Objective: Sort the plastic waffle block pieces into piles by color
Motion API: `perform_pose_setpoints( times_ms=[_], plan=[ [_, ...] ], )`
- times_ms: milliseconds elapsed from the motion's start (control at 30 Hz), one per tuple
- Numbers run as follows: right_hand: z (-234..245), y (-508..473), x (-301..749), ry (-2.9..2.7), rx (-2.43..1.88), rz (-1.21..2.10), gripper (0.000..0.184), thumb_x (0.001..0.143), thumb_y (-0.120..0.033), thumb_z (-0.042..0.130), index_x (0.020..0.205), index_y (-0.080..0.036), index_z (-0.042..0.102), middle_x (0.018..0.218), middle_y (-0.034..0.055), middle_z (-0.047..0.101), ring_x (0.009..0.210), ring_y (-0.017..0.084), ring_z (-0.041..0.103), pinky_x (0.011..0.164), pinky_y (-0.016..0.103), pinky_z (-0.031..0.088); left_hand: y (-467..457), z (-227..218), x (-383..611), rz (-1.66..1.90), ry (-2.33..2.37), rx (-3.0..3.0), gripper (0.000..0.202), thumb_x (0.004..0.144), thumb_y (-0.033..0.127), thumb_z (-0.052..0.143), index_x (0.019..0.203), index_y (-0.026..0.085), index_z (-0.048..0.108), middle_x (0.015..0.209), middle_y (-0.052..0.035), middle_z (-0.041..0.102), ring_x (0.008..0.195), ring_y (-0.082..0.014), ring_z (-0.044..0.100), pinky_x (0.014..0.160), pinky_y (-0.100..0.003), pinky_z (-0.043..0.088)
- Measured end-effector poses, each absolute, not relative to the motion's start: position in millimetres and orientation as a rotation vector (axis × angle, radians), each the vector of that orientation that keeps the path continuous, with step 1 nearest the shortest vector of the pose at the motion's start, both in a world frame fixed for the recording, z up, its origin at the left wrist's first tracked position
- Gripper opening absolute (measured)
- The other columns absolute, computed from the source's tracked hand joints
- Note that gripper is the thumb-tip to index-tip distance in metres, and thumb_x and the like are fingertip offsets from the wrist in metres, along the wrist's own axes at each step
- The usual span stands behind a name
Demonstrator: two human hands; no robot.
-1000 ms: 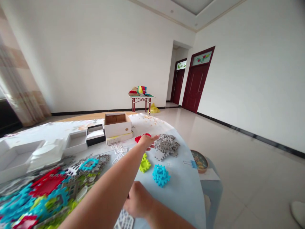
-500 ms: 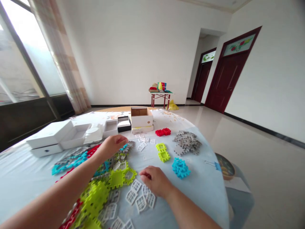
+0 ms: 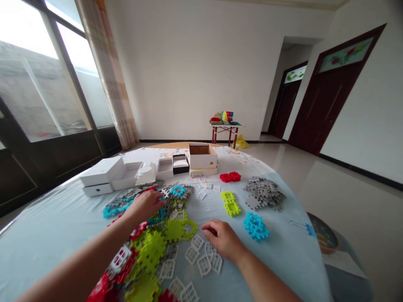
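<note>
Several white window pieces lie close to me at twelve o'clock, just beside my right hand. Those right fingers are loosely curled in; I cannot tell whether anything sits inside them. Around ten to eleven o'clock spreads the mixed pile of toothed pieces, lime ones nearest. Past that lime, my left hand is over the pile by some blue, fingers stretched and slightly bent; whether they pinch a piece, I cannot tell. Teeth overlap here, so I'd do best to take one piece by its rim and lift straight up, without dragging its neighbours. At one o'clock sits a blue stack; my right wrist should stay clear of it. Behind come a lime group, a grey heap and, nearer twelve, a red stack. Farthest, an open white box stands at twelve.
</note>
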State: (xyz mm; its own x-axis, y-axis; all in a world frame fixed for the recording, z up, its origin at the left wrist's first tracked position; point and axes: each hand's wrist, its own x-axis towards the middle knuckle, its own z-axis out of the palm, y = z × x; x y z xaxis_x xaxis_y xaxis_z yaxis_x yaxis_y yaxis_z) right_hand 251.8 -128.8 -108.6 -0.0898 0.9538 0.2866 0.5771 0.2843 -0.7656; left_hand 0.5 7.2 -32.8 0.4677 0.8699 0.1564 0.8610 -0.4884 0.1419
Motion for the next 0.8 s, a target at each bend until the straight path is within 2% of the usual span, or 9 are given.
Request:
perform_pose_setpoints(
  times_ms=[100, 233, 500, 800],
  plan=[
    [-109, -129, 252, -1.766, -1.393, 0.608, 0.021, 0.08, -0.025, 0.05, 0.091, -0.017, 0.066, 0.083, 0.0052, 0.065, 0.077, 0.015, 0.059, 0.071, 0.025, 0.045, 13, -39, 8, 0.319, 1.621, 2.65, 0.032, 0.069, 0.047, 0.046, 0.076, 0.023, 0.066, 0.085, -0.0091, 0.063, 0.091, -0.0283, 0.054, 0.079, -0.039, 0.035],
    [-110, -129, 253, -1.757, -1.394, 0.621, 0.022, 0.079, -0.025, 0.05, 0.091, -0.017, 0.066, 0.083, 0.0054, 0.065, 0.077, 0.016, 0.059, 0.071, 0.025, 0.045, 14, -43, 12, 0.308, 1.627, 2.615, 0.027, 0.064, 0.045, 0.052, 0.07, 0.023, 0.066, 0.081, -0.0076, 0.063, 0.086, -0.0266, 0.055, 0.077, -0.038, 0.036],
    [-109, -130, 253, -1.758, -1.365, 0.643, 0.02, 0.079, -0.024, 0.051, 0.09, -0.016, 0.066, 0.084, 0.0053, 0.064, 0.077, 0.015, 0.059, 0.072, 0.025, 0.045, 11, -27, -7, 0.485, 1.621, 2.463, 0.04, 0.07, 0.056, 0.042, 0.084, 0.027, 0.066, 0.089, -0.0027, 0.065, 0.084, -0.0215, 0.057, 0.073, -0.031, 0.038],
    [-104, -136, 250, -1.833, -1.373, 0.587, 0.021, 0.079, -0.029, 0.053, 0.092, -0.017, 0.064, 0.082, 0.0045, 0.062, 0.071, 0.014, 0.057, 0.067, 0.025, 0.046, 6, -44, -85, 0.853, 1.891, 1.964, 0.052, 0.067, 0.057, 0.046, 0.091, 0.014, 0.064, 0.078, -0.0053, 0.068, 0.072, -0.0182, 0.058, 0.062, -0.023, 0.041]
  ],
)
